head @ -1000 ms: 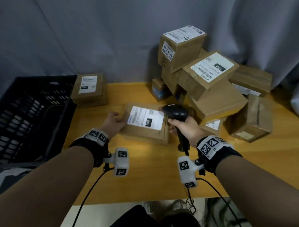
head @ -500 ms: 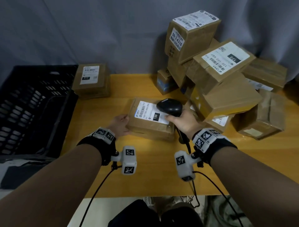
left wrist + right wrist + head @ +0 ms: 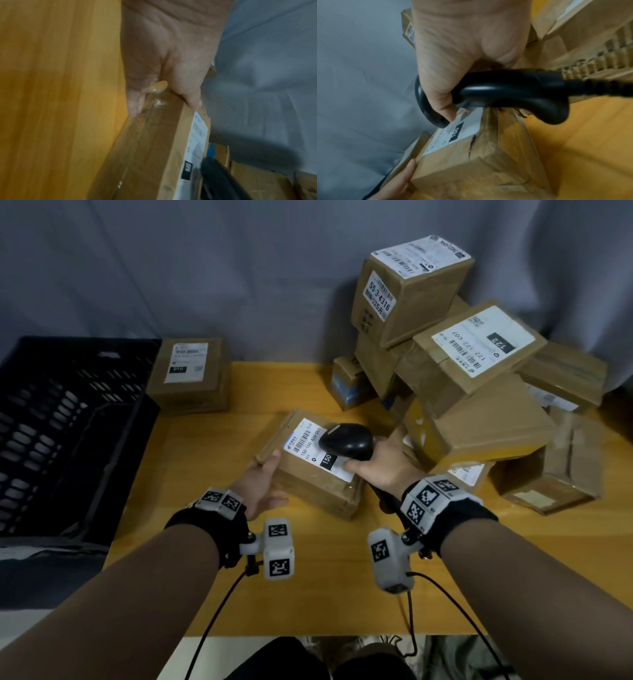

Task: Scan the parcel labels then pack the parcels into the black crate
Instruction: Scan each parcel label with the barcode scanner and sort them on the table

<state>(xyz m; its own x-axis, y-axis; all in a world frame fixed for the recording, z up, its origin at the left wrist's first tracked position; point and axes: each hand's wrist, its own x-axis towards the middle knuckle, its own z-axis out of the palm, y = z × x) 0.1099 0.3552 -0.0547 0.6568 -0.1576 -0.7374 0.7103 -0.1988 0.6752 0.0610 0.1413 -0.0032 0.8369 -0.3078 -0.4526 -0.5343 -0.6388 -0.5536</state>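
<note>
A flat brown parcel (image 3: 308, 477) with a white label marked 150 lies tilted in the middle of the wooden table (image 3: 308, 587). My left hand (image 3: 269, 474) grips its near left corner, thumb on top and fingers underneath, as the left wrist view shows on the parcel (image 3: 154, 148). My right hand (image 3: 366, 465) holds a black barcode scanner (image 3: 346, 440) by its handle (image 3: 505, 94), the head just above the label (image 3: 465, 135). The black crate (image 3: 68, 422) stands at the table's left end.
Another labelled parcel (image 3: 190, 374) lies at the back beside the crate. A loose pile of several cardboard parcels (image 3: 472, 392) fills the right side, close behind my right hand. A grey curtain (image 3: 205, 268) hangs behind. Scanner and wrist cables trail over the near edge.
The left hand has turned the 150 parcel and raised its left corner. The scanner head has moved left, from beside the label to over it.
</note>
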